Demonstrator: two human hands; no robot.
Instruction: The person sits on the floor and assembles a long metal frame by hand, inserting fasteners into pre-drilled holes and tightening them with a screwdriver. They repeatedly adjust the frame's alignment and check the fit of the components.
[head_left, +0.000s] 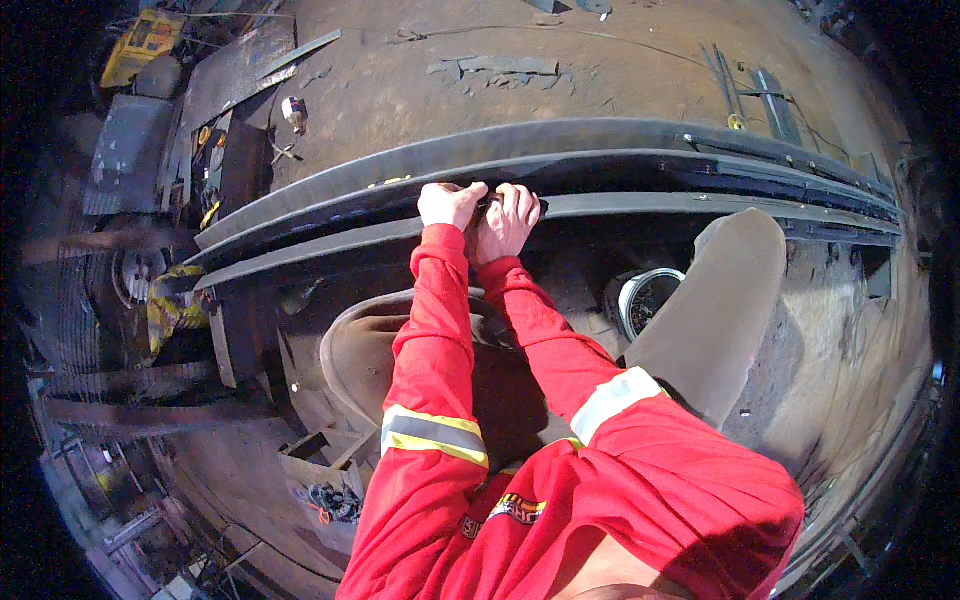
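Long dark steel beams (620, 204) run across in front of me, bowed by the wide lens. Both hands meet at the edge of the nearest one, left of its middle. My left hand (450, 205) is closed, its thumb and fingers pinched together beside the other hand. Against it, my right hand (505, 222) curls its fingers over a small dark thing at the beam's edge. Most of that thing is hidden by the fingers, so its kind cannot be made out.
A white bucket (648, 300) with small dark pieces stands by my right knee. An open box of tools (212, 165) sits at the far left, near a yellow machine (142, 45). Flat metal scraps (508, 66) lie on the ground beyond the beams.
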